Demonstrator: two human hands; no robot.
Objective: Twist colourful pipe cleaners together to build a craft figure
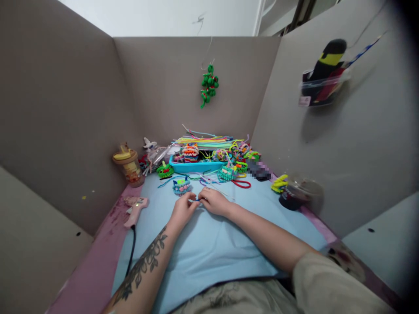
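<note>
Over the middle of the blue cloth (209, 244), my left hand (183, 210) and my right hand (215, 202) meet with fingertips almost touching. Between them is a short piece of dark blue pipe cleaner (197, 200), pinched at both ends; most of it is hidden by the fingers. Just beyond my left hand sits a small fuzzy blue and pink figure (182, 186) with dark blue ears and a green top. A teal fuzzy figure (227, 172) lies past my right hand, beside loose pipe cleaners (211, 179) and a red loop (242, 184).
A blue tray (199, 167) holds fuzzy figures, with a pile of coloured pipe cleaners (209, 141) behind it. To the left are a pink glue gun (136, 211) with its cord and a lidded cup (129, 165). A dark cup (291, 196) stands right. Grey panels enclose three sides.
</note>
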